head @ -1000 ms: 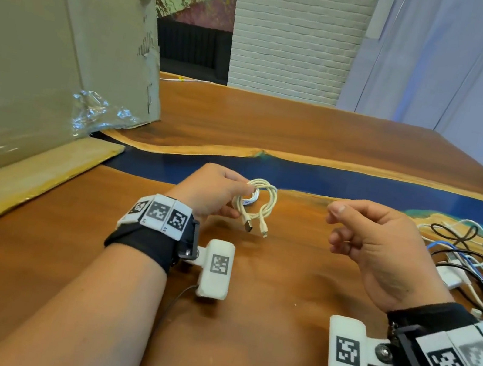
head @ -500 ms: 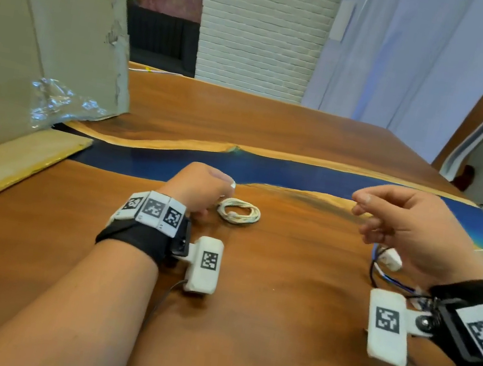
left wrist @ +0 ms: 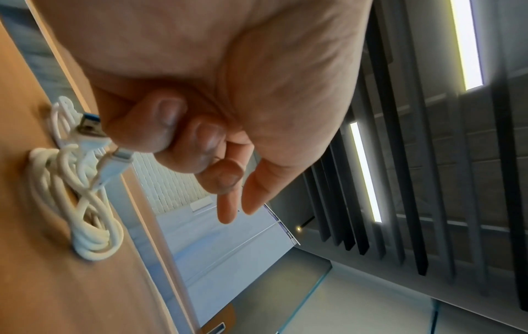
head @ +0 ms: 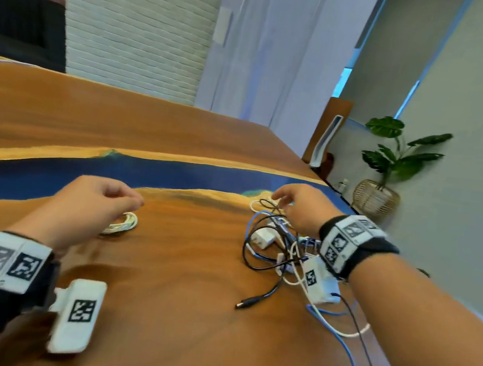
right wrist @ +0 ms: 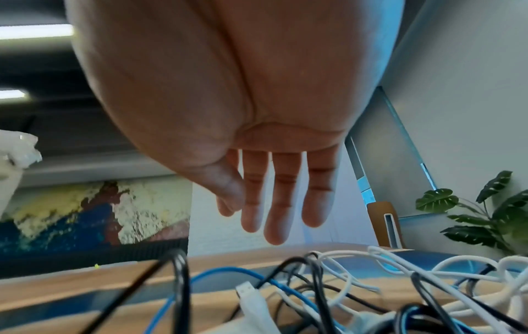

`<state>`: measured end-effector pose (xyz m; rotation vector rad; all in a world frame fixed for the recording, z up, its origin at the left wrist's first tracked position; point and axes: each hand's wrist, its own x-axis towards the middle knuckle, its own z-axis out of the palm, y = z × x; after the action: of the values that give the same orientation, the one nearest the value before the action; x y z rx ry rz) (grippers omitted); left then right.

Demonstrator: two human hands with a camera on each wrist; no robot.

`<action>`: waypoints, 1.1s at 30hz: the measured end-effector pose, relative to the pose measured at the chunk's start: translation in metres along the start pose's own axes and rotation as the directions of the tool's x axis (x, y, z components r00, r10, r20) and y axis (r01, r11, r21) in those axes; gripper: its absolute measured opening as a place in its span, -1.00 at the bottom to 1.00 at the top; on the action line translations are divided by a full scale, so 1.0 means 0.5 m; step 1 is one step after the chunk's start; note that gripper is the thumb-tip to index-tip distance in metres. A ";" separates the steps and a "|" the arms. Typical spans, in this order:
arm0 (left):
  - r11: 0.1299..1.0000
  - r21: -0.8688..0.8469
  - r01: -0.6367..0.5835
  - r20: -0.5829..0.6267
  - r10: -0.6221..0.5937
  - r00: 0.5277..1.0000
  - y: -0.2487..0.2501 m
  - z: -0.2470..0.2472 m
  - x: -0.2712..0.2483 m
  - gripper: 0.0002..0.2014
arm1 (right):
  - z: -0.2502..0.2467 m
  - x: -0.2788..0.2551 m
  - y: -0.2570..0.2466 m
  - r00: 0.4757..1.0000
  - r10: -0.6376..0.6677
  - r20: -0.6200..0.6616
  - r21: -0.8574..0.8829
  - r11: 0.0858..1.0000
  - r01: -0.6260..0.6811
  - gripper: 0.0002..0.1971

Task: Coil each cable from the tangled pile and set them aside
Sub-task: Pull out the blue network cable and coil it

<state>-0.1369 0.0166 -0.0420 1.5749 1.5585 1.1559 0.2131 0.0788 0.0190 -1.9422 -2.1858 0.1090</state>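
A coiled white cable [head: 123,223] lies on the wooden table [head: 179,316], its USB plug sticking out of the coil [left wrist: 71,203]. Just above it hovers my left hand [head: 131,201], holding nothing. Three fingers curl against the palm, and thumb and forefinger point out close together [left wrist: 237,210]. To the right sits the tangled pile [head: 274,246] of black, white and blue cables. My right hand [head: 279,195] reaches over its far side with straight fingers [right wrist: 274,221], a little above the cables [right wrist: 314,293] and touching none that I can see.
A white charger block [head: 263,238] lies inside the tangle. A black barrel plug [head: 245,305] trails towards me, and a blue cable [head: 348,360] runs off the near right edge. A blue resin strip [head: 172,171] crosses the table. A potted plant [head: 397,158] stands beyond the right edge.
My left hand laid the white coil on the table and let go of it. My right hand travelled right to the tangled pile and straightened its fingers. The head view swung right.
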 end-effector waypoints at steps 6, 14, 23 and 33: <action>0.999 -0.040 -0.025 -0.043 0.023 0.999 -0.016 0.003 0.009 -0.83 | 0.045 0.049 0.013 0.988 0.005 0.153 -0.095 0.995 0.010 -0.54; 0.993 -0.114 -0.010 0.002 0.010 1.000 -0.041 -0.020 0.025 -0.68 | -0.033 0.089 0.044 0.999 0.023 -0.030 0.190 0.982 -0.017 -0.86; 0.993 -0.121 -0.002 0.056 0.009 0.998 -0.089 -0.045 0.031 -0.26 | -0.313 0.070 0.030 0.807 0.166 -0.566 0.685 0.640 0.349 -0.98; 0.843 -0.245 -0.480 -0.067 0.479 0.875 0.207 0.070 -0.014 -0.22 | -0.227 -0.026 -0.153 0.855 -0.518 -0.019 0.269 0.821 0.503 -0.93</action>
<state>-0.0602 0.0045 0.0353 1.8350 0.9790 1.5554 0.1636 0.0463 0.1433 -1.1742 -2.4949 0.3492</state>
